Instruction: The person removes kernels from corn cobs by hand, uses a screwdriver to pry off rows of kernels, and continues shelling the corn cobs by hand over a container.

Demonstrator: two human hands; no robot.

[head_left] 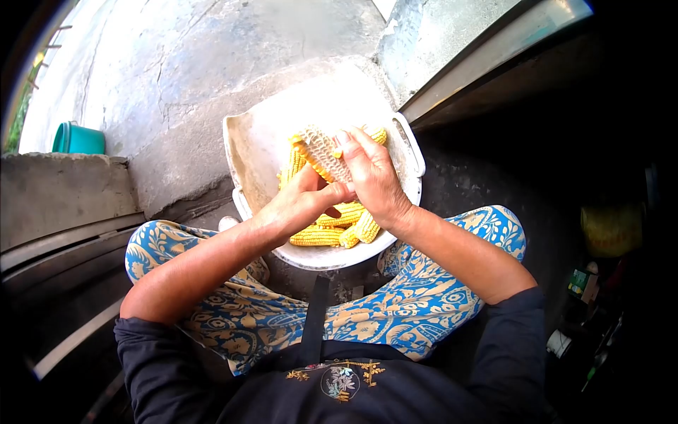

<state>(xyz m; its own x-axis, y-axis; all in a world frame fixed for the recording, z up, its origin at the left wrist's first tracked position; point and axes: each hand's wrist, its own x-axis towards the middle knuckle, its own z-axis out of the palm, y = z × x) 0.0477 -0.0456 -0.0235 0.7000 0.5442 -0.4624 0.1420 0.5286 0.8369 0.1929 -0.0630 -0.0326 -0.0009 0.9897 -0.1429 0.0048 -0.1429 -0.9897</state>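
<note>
Between my two hands is a corn cob [323, 149], mostly bare, with a strip of yellow kernels left along its lower left edge. My left hand [311, 199] is closed around the cob's lower part. At the cob's right side, my right hand [376, 177] grips it, thumb and fingers pressed to it, with a loose kernel by the thumb. Beneath the hands, several yellow ears of corn [316, 236] lie in a white basin [247, 152]. Part of the basin's contents is hidden by my hands.
The basin stands between my knees, in patterned blue trousers [424, 311]. A green bucket [79, 138] sits on a ledge [63, 187] at left. A concrete floor [169, 78] stretches ahead, bright with glare. Dark shade on the right holds a yellowish item [611, 231] and small objects.
</note>
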